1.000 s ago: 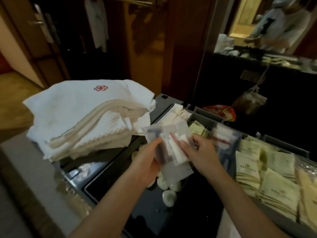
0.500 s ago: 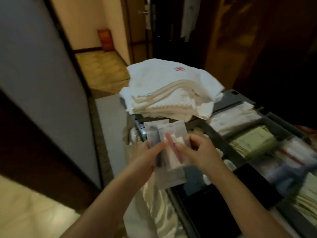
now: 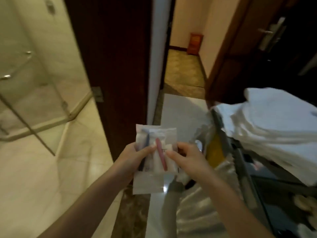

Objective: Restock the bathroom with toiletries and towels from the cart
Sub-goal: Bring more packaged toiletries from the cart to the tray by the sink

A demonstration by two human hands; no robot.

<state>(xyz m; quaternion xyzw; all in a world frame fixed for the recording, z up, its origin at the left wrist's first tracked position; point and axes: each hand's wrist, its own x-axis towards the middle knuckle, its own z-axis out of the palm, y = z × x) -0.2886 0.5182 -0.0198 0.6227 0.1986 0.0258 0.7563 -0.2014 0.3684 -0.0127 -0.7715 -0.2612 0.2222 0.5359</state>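
The toiletry packets (image 3: 154,148) are held between the curled fingers of the left hand (image 3: 135,156) and the right hand (image 3: 190,158), just beside the cart (image 3: 240,162). Nothing seems placed in the bathroom yet; the towels (image 3: 274,121) lie on the cart's far corner.

2 forearms extended, left grip (image 3: 135,158) and right grip (image 3: 190,160) pinching, close together

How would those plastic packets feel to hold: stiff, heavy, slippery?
Probably floppy: the clear packets look like thin film. Likely light, since the left hand and right hand hold them by fingertips. Possibly slippery; the plastic looks smooth.
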